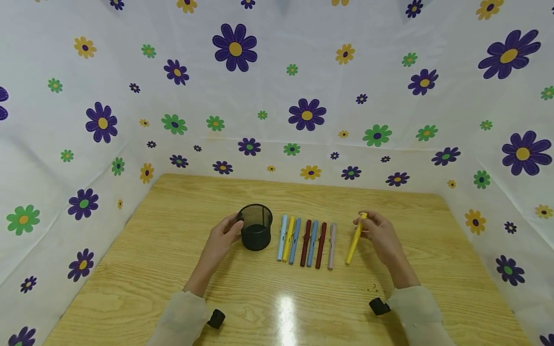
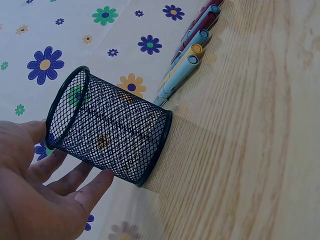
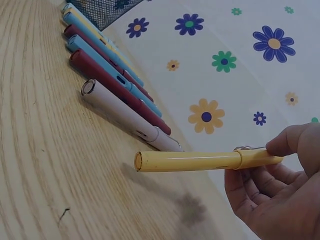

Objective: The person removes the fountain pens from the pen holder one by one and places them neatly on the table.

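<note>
My left hand (image 1: 224,236) is at the left side of a black mesh pen holder (image 1: 256,240), thumb by the rim and fingers along its wall. The holder stands upright on the table, and no pens show inside it. A yellow pen (image 3: 190,161) is pinched near its clip end by my right hand (image 1: 380,234); its other end points toward the row and its shadow falls on the wood. Between the hands lie several capped pens side by side: light blue (image 1: 282,239), yellow (image 1: 288,240), blue (image 1: 295,241), dark red (image 1: 306,243) and, at the right end, pale lilac (image 1: 332,247).
The wooden table (image 1: 173,226) is walled at the back and sides by a white flowered cloth (image 1: 277,86). Small dark specks (image 1: 374,288) lie near the right wrist. Each sleeve has a black strap piece, one left (image 1: 216,318) and one right (image 1: 379,306).
</note>
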The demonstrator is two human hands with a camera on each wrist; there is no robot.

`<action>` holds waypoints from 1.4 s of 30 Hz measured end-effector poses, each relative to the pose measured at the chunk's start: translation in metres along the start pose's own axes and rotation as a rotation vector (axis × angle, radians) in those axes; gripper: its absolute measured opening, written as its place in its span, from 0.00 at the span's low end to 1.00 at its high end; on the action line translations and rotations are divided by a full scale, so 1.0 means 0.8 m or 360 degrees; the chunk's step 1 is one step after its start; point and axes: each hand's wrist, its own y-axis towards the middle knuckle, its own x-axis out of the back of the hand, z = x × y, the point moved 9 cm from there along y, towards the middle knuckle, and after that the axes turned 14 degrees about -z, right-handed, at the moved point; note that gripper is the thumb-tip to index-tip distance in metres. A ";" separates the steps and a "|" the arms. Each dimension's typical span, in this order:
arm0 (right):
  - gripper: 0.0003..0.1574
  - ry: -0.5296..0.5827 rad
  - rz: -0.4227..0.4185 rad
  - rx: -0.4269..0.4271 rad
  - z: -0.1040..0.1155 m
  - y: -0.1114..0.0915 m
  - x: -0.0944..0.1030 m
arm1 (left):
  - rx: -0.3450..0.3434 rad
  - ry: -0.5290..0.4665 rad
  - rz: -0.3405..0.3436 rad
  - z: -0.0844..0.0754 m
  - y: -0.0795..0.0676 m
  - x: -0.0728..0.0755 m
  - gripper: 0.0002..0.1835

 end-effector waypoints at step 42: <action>0.32 -0.0260 0.0123 -0.0036 -0.030 0.004 -0.031 | -0.0006 0.0017 -0.0002 0.001 -0.001 -0.001 0.31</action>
